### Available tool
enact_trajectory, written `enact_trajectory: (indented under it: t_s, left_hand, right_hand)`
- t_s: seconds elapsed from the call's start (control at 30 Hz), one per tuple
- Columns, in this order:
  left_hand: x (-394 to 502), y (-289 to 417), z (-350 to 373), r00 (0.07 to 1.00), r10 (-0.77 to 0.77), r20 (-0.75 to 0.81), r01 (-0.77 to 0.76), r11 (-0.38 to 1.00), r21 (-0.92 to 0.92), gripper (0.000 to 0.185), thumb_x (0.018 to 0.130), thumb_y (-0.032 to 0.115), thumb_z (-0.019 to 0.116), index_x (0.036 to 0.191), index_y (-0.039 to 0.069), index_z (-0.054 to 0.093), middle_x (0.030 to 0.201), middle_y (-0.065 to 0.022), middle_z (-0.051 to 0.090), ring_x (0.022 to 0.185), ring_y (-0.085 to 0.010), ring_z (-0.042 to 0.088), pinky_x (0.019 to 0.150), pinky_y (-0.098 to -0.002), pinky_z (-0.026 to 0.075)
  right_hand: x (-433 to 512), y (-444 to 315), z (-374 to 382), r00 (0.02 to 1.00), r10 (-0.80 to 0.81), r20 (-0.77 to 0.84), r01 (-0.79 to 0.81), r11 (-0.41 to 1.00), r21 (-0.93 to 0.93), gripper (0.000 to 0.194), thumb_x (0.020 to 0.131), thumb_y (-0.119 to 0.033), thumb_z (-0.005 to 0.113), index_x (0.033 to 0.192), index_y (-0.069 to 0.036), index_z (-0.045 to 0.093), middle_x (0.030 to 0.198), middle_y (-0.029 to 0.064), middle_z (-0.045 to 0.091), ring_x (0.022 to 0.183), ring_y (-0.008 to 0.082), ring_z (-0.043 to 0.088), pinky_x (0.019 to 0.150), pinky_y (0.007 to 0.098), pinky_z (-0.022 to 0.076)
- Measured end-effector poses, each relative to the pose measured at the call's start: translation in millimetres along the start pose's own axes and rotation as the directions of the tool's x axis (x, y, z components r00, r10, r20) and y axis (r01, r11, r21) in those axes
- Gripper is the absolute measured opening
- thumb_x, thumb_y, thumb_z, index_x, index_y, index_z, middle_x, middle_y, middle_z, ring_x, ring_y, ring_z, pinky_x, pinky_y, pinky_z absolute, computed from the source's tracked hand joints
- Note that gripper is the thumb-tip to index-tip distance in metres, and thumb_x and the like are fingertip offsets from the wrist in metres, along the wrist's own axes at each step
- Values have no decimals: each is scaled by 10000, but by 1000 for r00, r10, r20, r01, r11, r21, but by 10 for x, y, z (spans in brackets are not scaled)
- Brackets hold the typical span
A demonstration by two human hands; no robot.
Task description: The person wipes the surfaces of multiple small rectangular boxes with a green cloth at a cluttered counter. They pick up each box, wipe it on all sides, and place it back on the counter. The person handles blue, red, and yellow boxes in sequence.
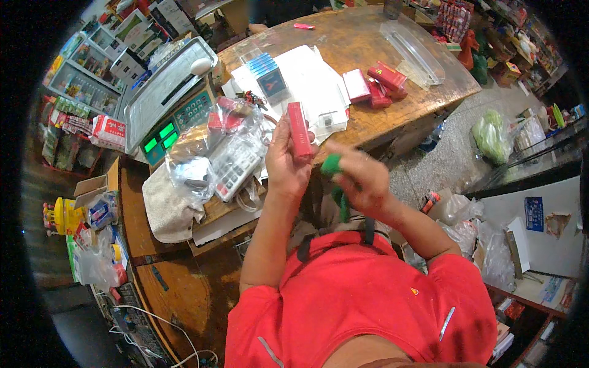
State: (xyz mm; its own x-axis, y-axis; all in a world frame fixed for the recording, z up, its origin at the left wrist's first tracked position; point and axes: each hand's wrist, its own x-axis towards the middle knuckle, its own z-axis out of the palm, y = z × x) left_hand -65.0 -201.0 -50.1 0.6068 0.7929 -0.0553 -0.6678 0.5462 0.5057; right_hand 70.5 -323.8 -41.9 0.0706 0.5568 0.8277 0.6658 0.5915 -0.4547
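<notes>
A slim red box (300,131) stands upright in my left hand (286,171), its narrow side facing me. My right hand (368,179), blurred, is just to the right of it, closed around a green cloth-like strip (330,164) whose end hangs below the fingers. Beyond my left hand, white paper sheets (303,64) lie on the wooden table (349,43). A stack of blue boxes (269,78) rests on the paper. Several red boxes (386,76) are piled to its right, one with a pale face (356,86) toward me.
At left stand a weighing scale (158,92) with a lit green display and a plastic-wrapped calculator (237,172). A beige cloth (168,207) drapes the near corner. A clear plastic case (414,55) and pink lighter (304,26) lie farther back. Another person's hand (257,28) shows at the far edge.
</notes>
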Motion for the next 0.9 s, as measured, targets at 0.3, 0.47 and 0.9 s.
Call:
enact_trajectory:
  t_s: [0.3,0.47,0.9]
  left_hand:
    - [-362,-341,489,994,-93,57,70,942,327,535,1015,447,472,1424,105,428,1281,-51,571,1170,-184,552,1026,-355,433]
    - [-304,-311,190,960,-225,169,178,950,255,472,1037,408,443,1354,59,469,1226,-58,588,1134,-168,573,979,-347,467]
    - [-283,-149,233,971,-200,134,141,923,359,474,998,326,523,1340,-1,496,1227,-150,629,1041,-253,657,909,-395,533]
  right_hand:
    - [327,-84,196,994,49,-95,-47,999,16,477,988,-337,528,1315,9,485,1433,258,451,1325,402,445,1109,490,314]
    - [260,129,253,973,106,-203,-112,994,-18,353,1010,-270,486,1230,4,524,1392,264,495,1281,420,492,1033,478,396]
    - [528,255,-98,938,325,-124,-334,941,-60,293,968,-234,588,1157,-13,626,1024,201,684,865,332,683,758,405,531]
